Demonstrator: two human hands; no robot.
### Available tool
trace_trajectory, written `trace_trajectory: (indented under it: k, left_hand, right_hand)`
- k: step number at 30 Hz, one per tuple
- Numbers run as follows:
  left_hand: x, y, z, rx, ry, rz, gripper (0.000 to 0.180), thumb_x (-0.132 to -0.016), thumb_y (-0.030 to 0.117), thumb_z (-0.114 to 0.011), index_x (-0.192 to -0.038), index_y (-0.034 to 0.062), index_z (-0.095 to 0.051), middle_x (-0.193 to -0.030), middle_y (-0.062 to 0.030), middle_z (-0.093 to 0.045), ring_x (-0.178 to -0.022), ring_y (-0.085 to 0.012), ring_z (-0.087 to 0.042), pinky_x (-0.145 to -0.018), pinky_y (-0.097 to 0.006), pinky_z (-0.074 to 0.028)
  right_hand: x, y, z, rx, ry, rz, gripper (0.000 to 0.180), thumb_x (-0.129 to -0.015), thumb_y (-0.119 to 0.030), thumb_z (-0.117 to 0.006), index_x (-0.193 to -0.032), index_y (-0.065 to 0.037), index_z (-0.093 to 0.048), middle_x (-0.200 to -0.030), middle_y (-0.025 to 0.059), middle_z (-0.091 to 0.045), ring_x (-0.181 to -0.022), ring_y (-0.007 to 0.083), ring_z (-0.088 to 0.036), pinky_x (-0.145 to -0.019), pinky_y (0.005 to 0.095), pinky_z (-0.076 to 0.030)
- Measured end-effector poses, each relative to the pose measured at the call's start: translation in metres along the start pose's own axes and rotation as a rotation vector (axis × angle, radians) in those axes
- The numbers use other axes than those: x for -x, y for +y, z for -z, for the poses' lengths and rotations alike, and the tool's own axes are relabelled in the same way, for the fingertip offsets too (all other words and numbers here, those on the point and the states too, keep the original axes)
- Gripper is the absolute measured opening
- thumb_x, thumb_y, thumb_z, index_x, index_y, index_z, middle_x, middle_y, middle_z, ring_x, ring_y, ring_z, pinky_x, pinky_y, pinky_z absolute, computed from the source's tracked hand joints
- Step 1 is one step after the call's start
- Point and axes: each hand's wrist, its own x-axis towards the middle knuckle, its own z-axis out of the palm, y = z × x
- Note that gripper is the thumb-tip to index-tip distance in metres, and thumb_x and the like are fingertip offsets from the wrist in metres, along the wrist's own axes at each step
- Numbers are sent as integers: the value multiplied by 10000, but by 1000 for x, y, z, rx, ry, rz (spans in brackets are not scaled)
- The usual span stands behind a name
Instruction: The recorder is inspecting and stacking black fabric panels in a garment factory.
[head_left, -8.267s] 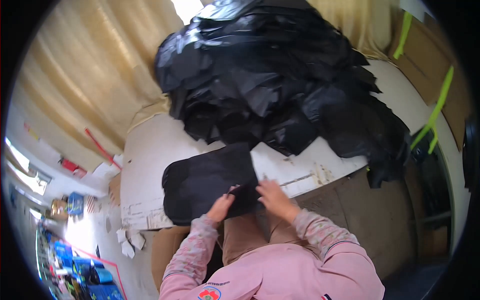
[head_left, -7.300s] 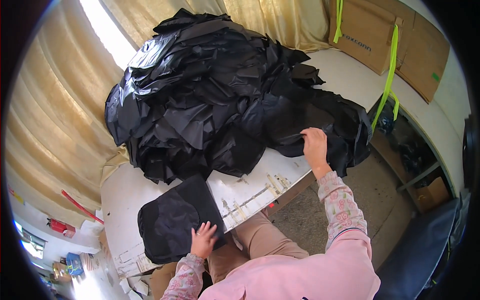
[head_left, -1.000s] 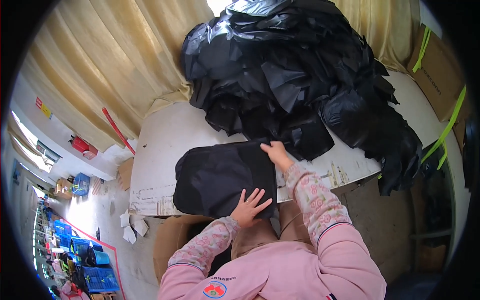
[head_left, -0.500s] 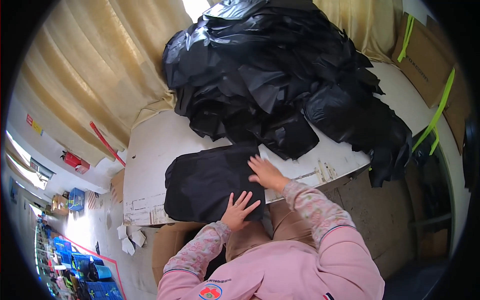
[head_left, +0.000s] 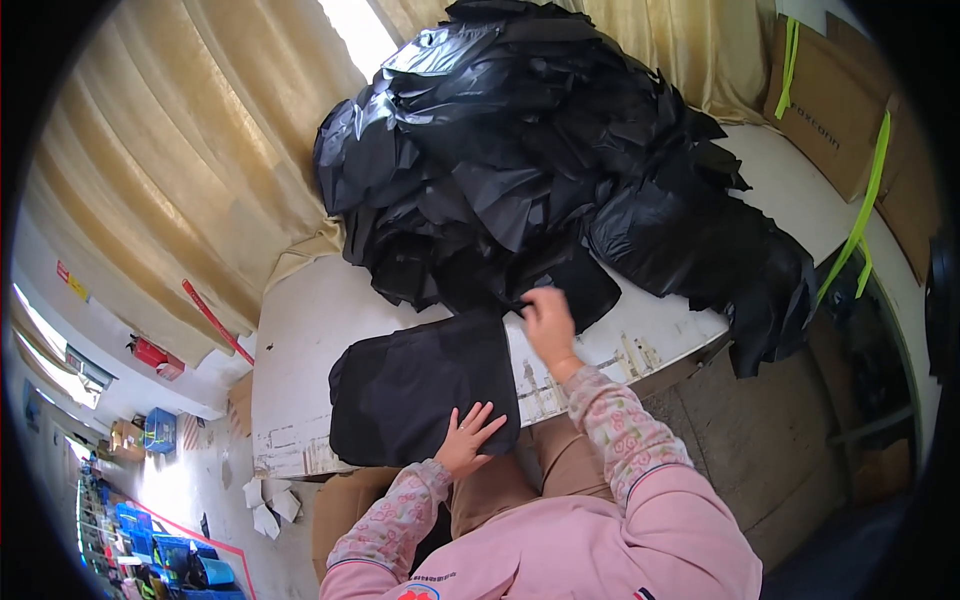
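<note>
A flat black fabric piece [head_left: 415,385] with rounded corners lies at the table's near edge, possibly several layers thick. My left hand [head_left: 468,440] rests flat on its lower right part, fingers spread and open. Beyond it rises a big heap of black sheets [head_left: 510,150], some matte and some glossy. My right hand [head_left: 548,325] is at the heap's near edge, past the flat piece's far right corner. Its fingers, slightly blurred, are closed at the edge of a loose black fabric piece [head_left: 570,285] there.
The white table [head_left: 300,350] has worn edges. Beige curtains [head_left: 200,170] hang behind it. Cardboard boxes [head_left: 825,120] with neon yellow straps stand at the right. Paper scraps [head_left: 270,505] lie on the floor at left, with blue crates [head_left: 160,430] farther off.
My right hand has left the flat black piece and moved away from me to the heap's near edge, its fingers closing. My left hand stays on the flat piece. The view has shifted slightly.
</note>
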Motion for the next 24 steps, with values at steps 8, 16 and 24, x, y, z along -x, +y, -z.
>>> trace_trajectory:
  k: [8, 16, 24]
  left_hand:
    - [-14, 13, 27, 164, -59, -35, 791, -845, 474, -671, -1506, 236, -306, -1595, -147, -153, -1478, -335, -124, -1139, -610, -94]
    - [-63, 74, 110, 640, 377, -109, 894, -790, 388, -772, -1477, 59, -305, -1533, -219, -241, -1411, -377, -278, -1151, -471, -216]
    - [-93, 151, 119, 624, 699, -240, 1080, -692, 247, -825, -1508, 0, -161, -1550, -245, -154, -1458, -408, -138, -1169, -509, -93]
  right_hand:
    - [-103, 44, 67, 592, -296, 126, 196, -768, -185, -704, -947, -104, -706, -1252, 112, -570, -1310, 341, -403, -1041, 526, -340]
    - [-167, -52, 127, 170, -232, 67, 264, -833, -267, -705, -803, -14, -634, -672, 173, -632, -635, 303, -635, -623, 412, -498]
    - [-157, -109, 149, -993, -226, -693, 206, -914, -242, -670, -878, -57, -585, -800, 51, -654, -634, 194, -673, -600, 338, -585]
